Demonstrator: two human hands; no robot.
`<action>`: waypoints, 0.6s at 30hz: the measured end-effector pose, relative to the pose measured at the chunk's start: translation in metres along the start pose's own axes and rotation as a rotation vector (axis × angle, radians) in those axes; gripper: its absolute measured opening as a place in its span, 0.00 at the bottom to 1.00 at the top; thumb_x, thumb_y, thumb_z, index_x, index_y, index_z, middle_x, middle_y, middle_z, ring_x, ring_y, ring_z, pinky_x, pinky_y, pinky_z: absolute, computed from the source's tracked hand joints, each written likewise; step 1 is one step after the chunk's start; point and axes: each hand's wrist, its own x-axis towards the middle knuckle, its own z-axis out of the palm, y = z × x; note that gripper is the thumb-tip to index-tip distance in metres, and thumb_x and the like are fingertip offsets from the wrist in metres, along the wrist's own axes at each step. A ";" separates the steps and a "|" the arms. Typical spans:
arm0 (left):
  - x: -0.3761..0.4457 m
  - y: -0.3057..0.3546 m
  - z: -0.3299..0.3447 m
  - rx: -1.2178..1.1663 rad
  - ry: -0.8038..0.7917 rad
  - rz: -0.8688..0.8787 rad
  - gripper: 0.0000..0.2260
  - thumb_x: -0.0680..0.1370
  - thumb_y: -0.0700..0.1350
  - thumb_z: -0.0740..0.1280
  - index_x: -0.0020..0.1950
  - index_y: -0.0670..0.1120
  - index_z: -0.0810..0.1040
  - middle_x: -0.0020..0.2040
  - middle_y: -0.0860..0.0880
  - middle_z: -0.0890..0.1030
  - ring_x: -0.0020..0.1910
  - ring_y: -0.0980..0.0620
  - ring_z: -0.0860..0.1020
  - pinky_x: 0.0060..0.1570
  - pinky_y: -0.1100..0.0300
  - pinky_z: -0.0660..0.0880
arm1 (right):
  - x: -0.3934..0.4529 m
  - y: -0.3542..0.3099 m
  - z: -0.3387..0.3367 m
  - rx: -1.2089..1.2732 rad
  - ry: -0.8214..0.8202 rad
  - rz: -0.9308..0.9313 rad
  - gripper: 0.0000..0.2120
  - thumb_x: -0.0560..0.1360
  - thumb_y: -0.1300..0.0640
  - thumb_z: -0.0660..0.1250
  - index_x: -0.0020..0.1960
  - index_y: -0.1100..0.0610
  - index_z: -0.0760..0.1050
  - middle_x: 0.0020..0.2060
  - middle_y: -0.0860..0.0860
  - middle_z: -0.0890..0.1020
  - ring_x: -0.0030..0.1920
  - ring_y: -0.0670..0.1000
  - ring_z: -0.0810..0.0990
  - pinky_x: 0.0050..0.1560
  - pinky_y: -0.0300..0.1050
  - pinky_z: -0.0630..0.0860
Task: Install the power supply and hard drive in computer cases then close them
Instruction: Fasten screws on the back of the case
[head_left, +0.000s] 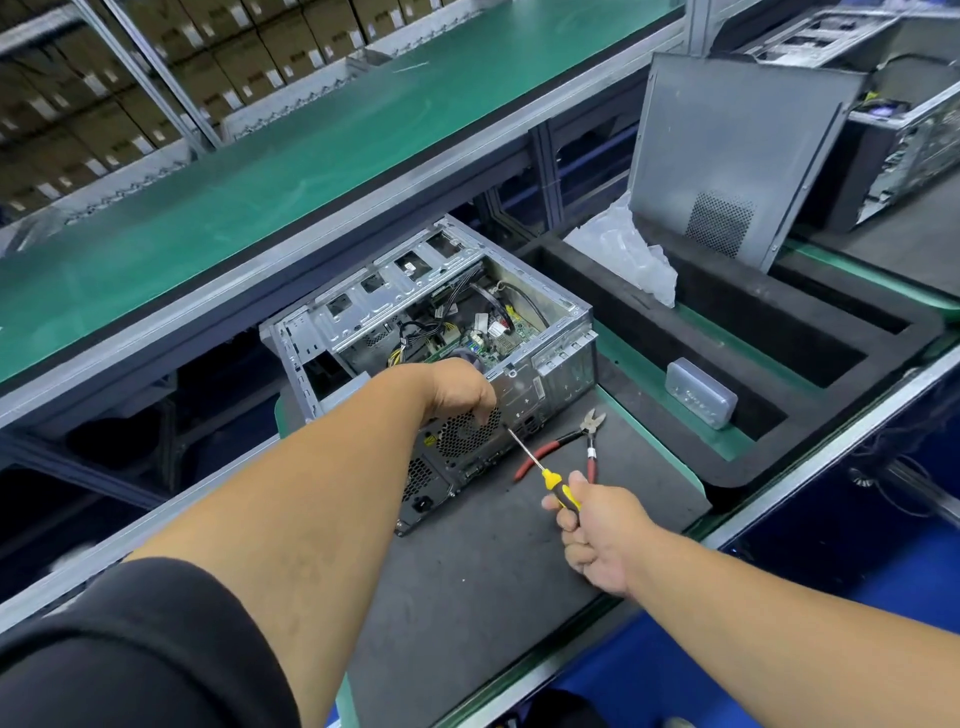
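A long green workbench (322, 156) runs across the back, and below it a dark grey mat (483, 582) carries the open computer case (441, 332), lying on its side with its rear panel turned toward the person. Cables and a green board show inside the case. To the right sits a black foam tray (810, 374), and a grey side panel (727, 156) stands leaning in it, with crumpled clear plastic (631, 254) beside the panel's foot and a small translucent box (700, 393) in a nearer slot.

The left hand (457, 389) rests on the upper rear edge of the case, fingers curled down over the fan grille, touching the metal. The right hand (592, 530) is clenched around the yellow-and-black handle of a screwdriver (540, 470); the shaft angles up and left from the fingers, and its tip meets the rear panel just below the left hand's fingertips. Red-handled cutters (571, 447) lie on the mat just behind the screwdriver, jaws parted.
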 end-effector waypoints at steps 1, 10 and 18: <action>0.000 -0.001 0.000 0.011 -0.006 0.005 0.17 0.70 0.38 0.72 0.21 0.47 0.76 0.40 0.47 0.72 0.37 0.49 0.71 0.34 0.58 0.68 | 0.000 0.002 0.002 -0.043 0.033 -0.053 0.22 0.84 0.42 0.61 0.47 0.60 0.81 0.26 0.50 0.71 0.23 0.47 0.58 0.22 0.40 0.55; 0.003 -0.002 0.001 0.012 -0.002 0.012 0.19 0.70 0.38 0.71 0.20 0.48 0.76 0.39 0.46 0.72 0.38 0.47 0.70 0.38 0.56 0.69 | -0.004 -0.004 0.004 0.056 0.020 -0.046 0.10 0.79 0.51 0.73 0.47 0.57 0.77 0.29 0.52 0.77 0.22 0.46 0.64 0.21 0.37 0.61; -0.002 -0.001 0.001 -0.086 0.011 -0.020 0.10 0.66 0.39 0.73 0.26 0.44 0.75 0.41 0.42 0.72 0.39 0.46 0.71 0.37 0.54 0.68 | -0.001 -0.006 0.000 -0.437 0.102 -0.212 0.20 0.85 0.43 0.58 0.47 0.57 0.78 0.30 0.49 0.84 0.31 0.50 0.71 0.31 0.42 0.65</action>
